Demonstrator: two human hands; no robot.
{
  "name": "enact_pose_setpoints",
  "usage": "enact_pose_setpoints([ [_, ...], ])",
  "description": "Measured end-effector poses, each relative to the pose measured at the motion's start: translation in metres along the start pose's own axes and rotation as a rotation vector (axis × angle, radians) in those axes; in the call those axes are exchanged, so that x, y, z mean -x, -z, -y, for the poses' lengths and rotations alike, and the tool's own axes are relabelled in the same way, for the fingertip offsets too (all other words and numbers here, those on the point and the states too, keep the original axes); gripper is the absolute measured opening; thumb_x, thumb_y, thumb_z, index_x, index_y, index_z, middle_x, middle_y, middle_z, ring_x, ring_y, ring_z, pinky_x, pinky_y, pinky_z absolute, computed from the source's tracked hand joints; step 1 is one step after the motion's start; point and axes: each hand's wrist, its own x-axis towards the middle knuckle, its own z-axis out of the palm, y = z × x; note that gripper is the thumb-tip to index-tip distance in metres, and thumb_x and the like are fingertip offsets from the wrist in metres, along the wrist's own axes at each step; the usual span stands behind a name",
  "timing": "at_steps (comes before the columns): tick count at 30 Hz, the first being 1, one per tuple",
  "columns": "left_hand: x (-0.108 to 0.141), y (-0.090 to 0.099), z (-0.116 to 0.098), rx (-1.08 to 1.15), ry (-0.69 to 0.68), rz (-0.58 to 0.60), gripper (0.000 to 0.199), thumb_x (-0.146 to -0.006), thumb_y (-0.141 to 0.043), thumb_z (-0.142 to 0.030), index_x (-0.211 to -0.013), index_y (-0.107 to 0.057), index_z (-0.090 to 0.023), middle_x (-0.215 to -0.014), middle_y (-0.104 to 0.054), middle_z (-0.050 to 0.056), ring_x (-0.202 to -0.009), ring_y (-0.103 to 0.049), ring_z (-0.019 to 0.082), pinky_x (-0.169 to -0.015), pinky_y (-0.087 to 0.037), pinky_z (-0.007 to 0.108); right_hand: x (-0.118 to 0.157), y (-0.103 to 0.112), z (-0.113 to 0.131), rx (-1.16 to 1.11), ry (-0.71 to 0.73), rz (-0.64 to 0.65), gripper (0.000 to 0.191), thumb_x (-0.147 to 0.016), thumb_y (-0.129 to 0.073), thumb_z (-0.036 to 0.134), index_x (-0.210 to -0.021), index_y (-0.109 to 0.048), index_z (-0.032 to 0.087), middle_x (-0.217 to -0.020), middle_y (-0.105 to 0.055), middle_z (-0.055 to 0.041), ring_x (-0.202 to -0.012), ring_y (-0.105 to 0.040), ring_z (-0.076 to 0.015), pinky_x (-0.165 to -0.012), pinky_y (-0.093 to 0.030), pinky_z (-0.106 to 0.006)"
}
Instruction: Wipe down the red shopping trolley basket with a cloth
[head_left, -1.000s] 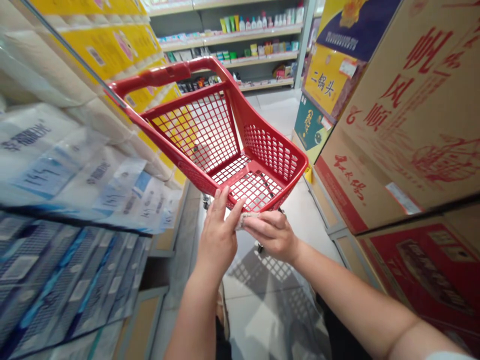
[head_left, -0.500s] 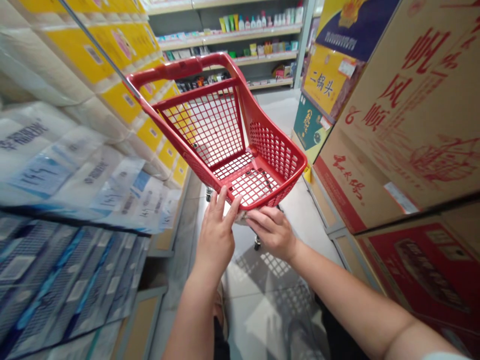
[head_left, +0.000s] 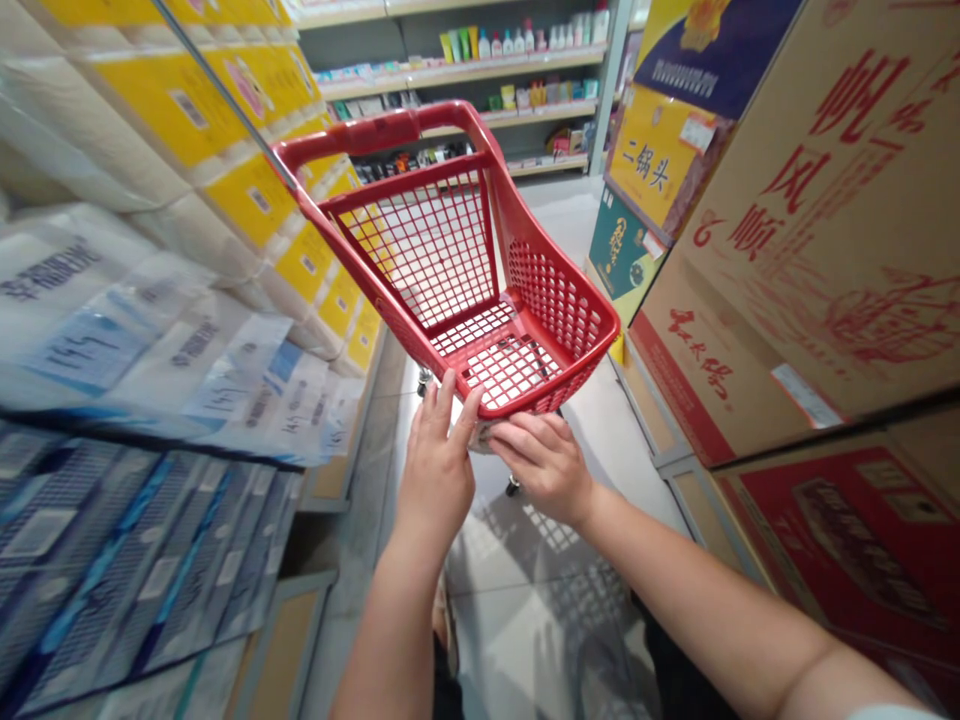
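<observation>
**Left hand (head_left: 436, 470) and right hand (head_left: 541, 465) grip a red plastic shopping cart (head_left: 551, 300) by its near rim.**
Cardboard cartons (head_left: 810, 220) stand at 3 o'clock, plastic-wrapped packs (head_left: 150, 330) at 9, store shelves (head_left: 457, 72) at 12.

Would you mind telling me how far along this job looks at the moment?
Done: the red shopping cart is in the aisle beside stacked cartons. In hand: the left hand and right hand hold its near end, with a pale scrap between them. Left: its wire basket shows no goods, while the far shelves are stocked.
</observation>
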Motion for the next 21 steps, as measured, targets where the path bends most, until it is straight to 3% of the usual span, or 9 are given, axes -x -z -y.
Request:
enact_pose_setpoints([
  [2,0.001,0.0,0.0,-0.005,-0.009,0.001,0.072,-0.086,-0.037,-0.002,-0.15,-0.025,-0.032,-0.161,-0.015,0.006,-0.148,-0.013,0.027,-0.116,-0.028,0.055,0.001,-0.001,0.0,0.015,-0.004,-0.026,0.022,-0.095,-0.054,0.016,-0.11,-0.068,0.022,-0.116,-0.068,-0.0022,-0.112,-0.056,-0.0176,-0.096,-0.044,-0.035],
  [6,0.002,-0.001,0.001,-0.022,-0.009,0.004,0.074,-0.085,-0.036,-0.001,-0.151,-0.022,-0.032,-0.161,-0.014,0.006,-0.148,-0.014,0.026,-0.116,-0.028,0.055,0.005,-0.004,-0.002,-0.006,0.012,0.056,0.019,-0.092,-0.058,0.017,-0.105,-0.07,0.022,-0.113,-0.069,-0.0023,-0.105,-0.058,-0.0167,-0.091,-0.049,-0.032],
  [10,0.002,-0.001,-0.001,-0.086,-0.009,0.004,0.072,-0.086,-0.037,-0.002,-0.151,-0.024,-0.031,-0.161,-0.015,0.006,-0.149,-0.011,0.029,-0.116,-0.026,0.057,0.008,-0.005,-0.005,-0.052,0.0,-0.014,0.024,-0.092,-0.058,0.015,-0.112,-0.068,0.024,-0.114,-0.068,-0.0033,-0.109,-0.057,-0.0182,-0.096,-0.05,-0.035],
  [13,0.004,-0.001,-0.004,-0.138,-0.001,0.006,0.072,-0.086,-0.038,-0.003,-0.151,-0.022,-0.03,-0.161,-0.017,0.005,-0.149,-0.005,0.03,-0.117,-0.022,0.058,0.01,-0.007,-0.006,-0.067,0.023,0.011,0.022,-0.091,-0.059,0.013,-0.109,-0.069,0.022,-0.112,-0.069,-0.0043,-0.107,-0.058,-0.0183,-0.091,-0.051,-0.033],
  [21,0.012,0.003,-0.012,-0.192,-0.013,0.045,0.075,-0.085,-0.04,-0.003,-0.152,-0.021,-0.029,-0.159,-0.021,0.003,-0.149,-0.003,0.029,-0.118,-0.017,0.057,0.008,-0.003,0.001,0.069,0.011,0.016,0.02,-0.091,-0.062,0.017,-0.11,-0.068,0.022,-0.111,-0.069,-0.0017,-0.105,-0.056,-0.0187,-0.088,-0.04,-0.034],
])
